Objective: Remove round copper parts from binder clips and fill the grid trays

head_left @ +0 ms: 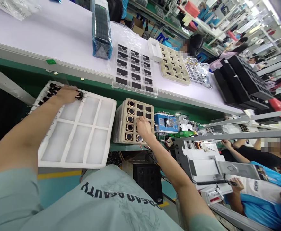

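Teal flooring runs beneath a crowded workshop; a co-worker in blue sleeves is at 3 o'clock, directions being taken from the wearer's chest. A long white counter crosses from 10 to 2 o'clock, above a dark green ledge.

A white foam tray with rectangular compartments lies at 11 o'clock, its support hidden. Its near edge reaches out over the floor, so an elbow leaned there might tip it. On the counter, a stack of black foam trays sits at 2 o'clock, and a clear plastic tray of black pieces at 12, so close to the brink that a bump could push it off. Below, at 1 o'clock, stands a stack of beige moulded trays; a sideways shove could slide its top layer.

The hands are well apart. The left hand bends over the foam tray's far end; the right hand dips into the top beige tray, fingertips bunched. Whether either grips anything cannot be told.

Smallest are round gold-rimmed pieces with dark faces along that tray's 9 o'clock column, which a knuckle could scratch, and black parts with thin wire-like ends beside the left hand, which a brushing forearm could bend.
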The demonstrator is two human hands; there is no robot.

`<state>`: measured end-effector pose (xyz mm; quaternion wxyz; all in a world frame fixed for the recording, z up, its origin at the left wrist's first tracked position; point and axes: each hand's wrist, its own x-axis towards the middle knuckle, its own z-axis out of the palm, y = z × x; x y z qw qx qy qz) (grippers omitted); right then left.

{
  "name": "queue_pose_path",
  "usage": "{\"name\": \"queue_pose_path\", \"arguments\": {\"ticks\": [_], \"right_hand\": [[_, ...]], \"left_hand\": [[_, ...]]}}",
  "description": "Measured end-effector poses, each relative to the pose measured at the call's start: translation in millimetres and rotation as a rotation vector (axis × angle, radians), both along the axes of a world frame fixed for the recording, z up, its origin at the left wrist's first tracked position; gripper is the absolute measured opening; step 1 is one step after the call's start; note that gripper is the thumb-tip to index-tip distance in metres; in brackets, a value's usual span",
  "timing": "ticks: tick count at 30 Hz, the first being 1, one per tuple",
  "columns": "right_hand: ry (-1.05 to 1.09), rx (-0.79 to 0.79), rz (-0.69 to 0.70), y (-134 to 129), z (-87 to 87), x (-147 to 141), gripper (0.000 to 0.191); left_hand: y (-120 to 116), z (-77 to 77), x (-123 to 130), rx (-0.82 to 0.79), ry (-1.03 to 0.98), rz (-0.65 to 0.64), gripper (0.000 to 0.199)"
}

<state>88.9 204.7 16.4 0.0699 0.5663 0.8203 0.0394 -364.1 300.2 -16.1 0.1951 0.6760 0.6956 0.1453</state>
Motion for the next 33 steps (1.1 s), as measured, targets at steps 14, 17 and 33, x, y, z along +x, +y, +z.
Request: {"name": "queue_pose_path", "arguments": {"ticks": [14,17,33], "right_hand": [[0.739,-0.015,-0.417,9.2,-14.2,33.5,0.020],[0.888,-0.028,-0.461,8.7,-9.6,42.0,0.029],[1.573,-0.522,-0.542,-181.4,-7.8,48.1,0.041]], "left_hand": [[-164.2,12.6,164.9,0.130,-1.348,0.415,0.042],[-209.1,19.9,228.8,-0.118,-1.692,0.427,0.040],[-242.7,51.7,331.0,-0.533,-1.591,0.200,0.040]]}}
